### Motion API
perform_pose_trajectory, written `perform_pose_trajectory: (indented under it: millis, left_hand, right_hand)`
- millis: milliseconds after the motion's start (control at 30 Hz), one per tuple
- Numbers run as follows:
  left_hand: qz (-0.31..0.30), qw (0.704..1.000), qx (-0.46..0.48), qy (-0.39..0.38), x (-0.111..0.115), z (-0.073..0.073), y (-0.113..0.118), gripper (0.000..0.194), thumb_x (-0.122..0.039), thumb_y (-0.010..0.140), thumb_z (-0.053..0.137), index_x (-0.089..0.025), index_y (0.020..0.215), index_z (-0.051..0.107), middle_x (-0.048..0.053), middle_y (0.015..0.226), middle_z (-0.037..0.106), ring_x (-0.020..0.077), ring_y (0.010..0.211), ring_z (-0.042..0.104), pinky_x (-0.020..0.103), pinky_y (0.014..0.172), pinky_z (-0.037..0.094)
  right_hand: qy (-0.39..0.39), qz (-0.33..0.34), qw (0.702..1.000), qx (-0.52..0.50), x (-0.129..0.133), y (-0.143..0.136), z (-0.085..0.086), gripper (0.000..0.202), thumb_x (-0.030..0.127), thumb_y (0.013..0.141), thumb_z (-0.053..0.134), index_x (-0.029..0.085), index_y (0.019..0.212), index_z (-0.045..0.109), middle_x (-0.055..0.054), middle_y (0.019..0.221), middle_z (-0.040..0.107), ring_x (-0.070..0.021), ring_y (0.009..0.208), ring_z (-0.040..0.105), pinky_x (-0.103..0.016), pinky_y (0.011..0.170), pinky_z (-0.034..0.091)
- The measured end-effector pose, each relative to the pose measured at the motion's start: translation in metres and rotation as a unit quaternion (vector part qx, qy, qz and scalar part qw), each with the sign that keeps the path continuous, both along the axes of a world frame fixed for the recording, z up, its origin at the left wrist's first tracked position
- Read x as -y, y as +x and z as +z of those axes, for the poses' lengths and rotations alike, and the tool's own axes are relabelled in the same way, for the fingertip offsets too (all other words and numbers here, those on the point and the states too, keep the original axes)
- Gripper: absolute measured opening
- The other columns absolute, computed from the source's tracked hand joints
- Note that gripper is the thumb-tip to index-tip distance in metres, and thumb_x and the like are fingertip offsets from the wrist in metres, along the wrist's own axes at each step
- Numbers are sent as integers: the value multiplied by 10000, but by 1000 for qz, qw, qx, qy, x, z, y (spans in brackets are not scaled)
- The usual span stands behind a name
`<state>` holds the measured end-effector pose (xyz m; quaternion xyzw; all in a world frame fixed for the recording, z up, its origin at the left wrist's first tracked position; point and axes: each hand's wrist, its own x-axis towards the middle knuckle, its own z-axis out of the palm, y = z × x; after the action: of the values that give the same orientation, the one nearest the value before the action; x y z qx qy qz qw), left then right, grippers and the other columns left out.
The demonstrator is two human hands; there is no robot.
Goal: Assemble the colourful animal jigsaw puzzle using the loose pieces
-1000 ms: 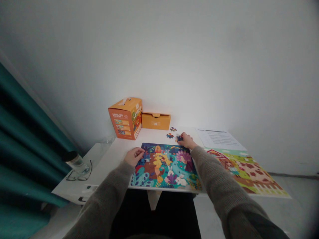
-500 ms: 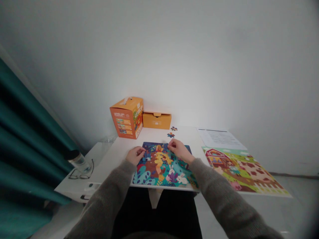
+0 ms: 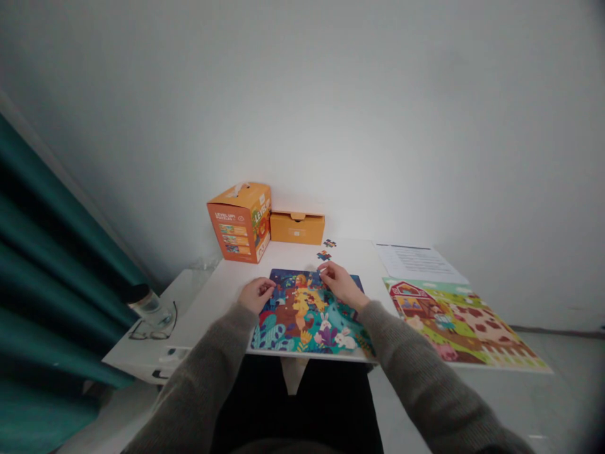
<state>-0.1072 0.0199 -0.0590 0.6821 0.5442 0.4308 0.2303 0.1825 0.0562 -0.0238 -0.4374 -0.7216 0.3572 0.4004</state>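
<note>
A colourful jigsaw puzzle (image 3: 302, 315) with rabbits and plants lies flat at the near edge of the white table. My left hand (image 3: 256, 294) rests at its upper left edge, fingers curled together; whether anything is between them is too small to tell. Over the puzzle's upper right part is my right hand (image 3: 338, 282), its thumb and index finger pinched near the top edge, with any piece there hidden. Two loose bits of puzzle, a blue and orange one (image 3: 324, 255) and a brownish one (image 3: 329, 243), lie beyond the puzzle.
An orange puzzle box (image 3: 239, 224) and a low open orange box (image 3: 297, 229) stand at the back. To the right are a printed sheet (image 3: 418, 261) and a farm picture (image 3: 463, 325). A jar (image 3: 154, 310) and glasses (image 3: 152, 333) sit at left.
The fingers of my right hand have shifted very slightly at the puzzle's top edge. My left hand has stayed almost in place.
</note>
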Motion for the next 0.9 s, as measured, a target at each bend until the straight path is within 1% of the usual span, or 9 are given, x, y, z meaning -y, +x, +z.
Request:
perform_pose_trajectory:
  millis: [67,233,433,600,700,800,900]
  left_hand:
    - [-1,1000,1,0,0,0,0,143,-285,769,596,-190,822,688,14,709,686,151,615,611,249,599,476]
    - [0,1000,-7,-4,-1,-2,-1,173,-296,797,562,-189,842,691,23,737,694,156,651,630,246,614,494]
    - [13,1000,-12,0,-2,-4,-1,194,-321,829,546,-196,844,694,28,747,702,166,673,647,248,623,511]
    - [20,999,-25,2,-1,-3,-1,188,-310,836,546,-199,834,697,27,763,706,170,697,649,249,635,510]
    - [23,999,-37,12,-2,-2,-1,183,-298,837,551,-196,828,703,33,780,698,170,701,637,257,645,503]
    - [21,999,-42,22,-1,-2,-1,188,-298,847,549,-196,822,705,34,775,680,172,700,624,265,651,494]
    - [18,999,-41,24,-1,-2,-1,182,-291,847,552,-196,820,705,35,775,670,171,704,619,263,646,491]
  right_hand:
    - [-2,2,1000,0,-1,-1,0,236,295,816,534,185,1017,587,35,699,558,-141,606,521,-264,595,412]
    - [-6,4,1000,8,-3,-1,-4,323,284,821,522,171,1100,636,41,671,550,-128,579,490,-251,581,400]
    - [-5,-5,998,68,-1,-3,-1,313,261,847,515,165,1076,706,19,681,597,-131,586,512,-244,581,403]
    - [0,-23,990,142,-4,-11,0,313,199,866,528,170,1104,730,-11,736,677,-148,630,570,-259,640,454]
    - [17,-25,983,179,-7,-20,-2,305,158,871,549,190,1105,742,-37,828,728,-171,713,628,-281,719,489]
    - [21,-24,981,189,-11,-30,-5,293,124,864,562,203,1064,762,-56,900,752,-201,799,666,-300,789,502]
    - [23,-18,980,195,-14,-39,-5,293,103,862,555,202,1030,773,-68,927,760,-222,851,680,-312,819,503]
